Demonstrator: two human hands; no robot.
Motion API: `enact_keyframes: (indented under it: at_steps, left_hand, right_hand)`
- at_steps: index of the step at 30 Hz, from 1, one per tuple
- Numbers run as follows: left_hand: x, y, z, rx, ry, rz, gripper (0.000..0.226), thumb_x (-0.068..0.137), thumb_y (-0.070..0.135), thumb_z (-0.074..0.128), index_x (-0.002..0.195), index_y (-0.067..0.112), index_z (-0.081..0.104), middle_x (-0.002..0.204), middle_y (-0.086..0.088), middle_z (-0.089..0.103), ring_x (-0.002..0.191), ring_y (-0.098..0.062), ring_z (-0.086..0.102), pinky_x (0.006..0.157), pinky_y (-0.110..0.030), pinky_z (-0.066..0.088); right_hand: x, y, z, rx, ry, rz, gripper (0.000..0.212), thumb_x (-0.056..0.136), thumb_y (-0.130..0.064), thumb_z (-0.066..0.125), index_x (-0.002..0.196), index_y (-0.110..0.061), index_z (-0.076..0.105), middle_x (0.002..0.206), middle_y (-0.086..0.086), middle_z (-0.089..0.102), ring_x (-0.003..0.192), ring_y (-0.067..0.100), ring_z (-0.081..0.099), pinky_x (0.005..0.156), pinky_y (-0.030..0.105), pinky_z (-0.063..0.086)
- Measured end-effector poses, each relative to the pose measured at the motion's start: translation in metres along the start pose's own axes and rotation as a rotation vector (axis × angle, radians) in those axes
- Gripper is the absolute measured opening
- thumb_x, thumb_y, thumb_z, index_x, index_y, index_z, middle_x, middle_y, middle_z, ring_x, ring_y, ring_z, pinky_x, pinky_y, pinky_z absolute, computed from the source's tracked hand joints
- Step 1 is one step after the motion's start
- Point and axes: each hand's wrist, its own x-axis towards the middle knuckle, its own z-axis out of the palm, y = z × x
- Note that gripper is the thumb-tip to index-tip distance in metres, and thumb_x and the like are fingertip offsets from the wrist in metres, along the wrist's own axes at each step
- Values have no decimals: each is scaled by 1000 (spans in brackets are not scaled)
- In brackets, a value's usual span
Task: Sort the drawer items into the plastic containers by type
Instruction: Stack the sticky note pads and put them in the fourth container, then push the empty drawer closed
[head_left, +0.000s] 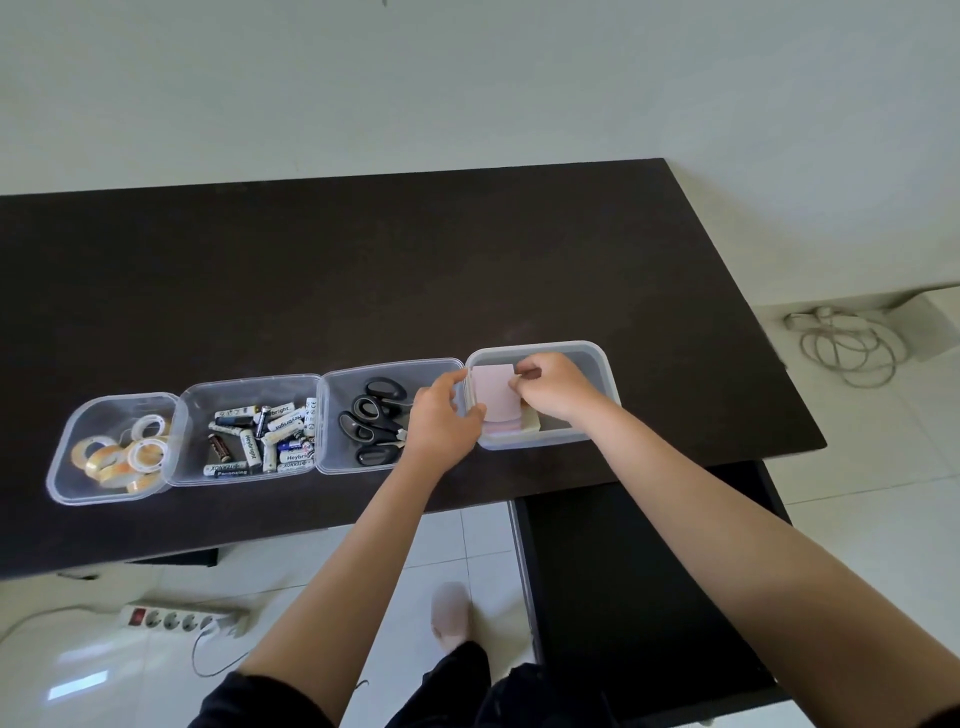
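Several clear plastic containers stand in a row on the dark table (363, 270). From the left they hold tape rolls (124, 454), batteries (265, 434), black scissors (374, 418) and sticky-note pads. Over the rightmost container (597, 358) both hands hold a pink pad of sticky notes (493, 389). My left hand (441, 421) grips the pad's left edge. My right hand (550, 387) pinches its right top corner. A pale yellow pad (532, 423) lies inside the container beneath them.
An open dark drawer (623, 571) sticks out below the table's front edge on the right. On the tiled floor lie a white power strip (176, 618) at the left and a coiled cable (847, 348) at the far right. My foot (451, 613) stands under the table edge.
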Motion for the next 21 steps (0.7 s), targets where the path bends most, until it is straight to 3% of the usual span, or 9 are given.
enact_keyframes:
  at_steps: [5,7,10,15,21]
  left_hand:
    - [-28,10,1,44,151,49,58,88,25,60,142,17,38,138,-9,42,116,-25,52,100,-33,43]
    - [-48,10,5,7,240,92,54,88,21,60,139,16,41,135,-9,43,117,-23,51,101,-29,41]
    - [-83,5,20,-63,359,135,44,89,17,58,132,14,49,130,-6,46,115,-18,50,94,-20,37]
    - [-148,-18,77,-123,359,87,35,90,17,57,125,15,54,120,-2,48,105,-12,51,91,-25,42]
    - [-233,-61,164,-54,190,-103,42,92,24,57,132,16,47,134,-3,46,122,-18,48,95,-25,39]
  right_hand:
    - [-5,-2,0,36,-54,27,25,94,-19,47,112,-8,62,117,10,64,108,28,58,100,43,44]
    - [-13,4,-5,80,-37,-2,30,95,-18,45,119,-9,59,120,8,62,113,27,56,98,35,43]
    - [-46,19,-15,213,140,-137,35,96,-15,44,130,-14,53,123,0,58,112,14,54,88,22,40]
    - [-138,96,-4,312,333,-419,19,92,-11,52,106,-16,65,99,-7,63,86,4,58,74,11,44]
    - [-242,234,48,352,208,-88,21,90,-5,54,101,-16,68,98,0,69,90,9,64,77,14,48]
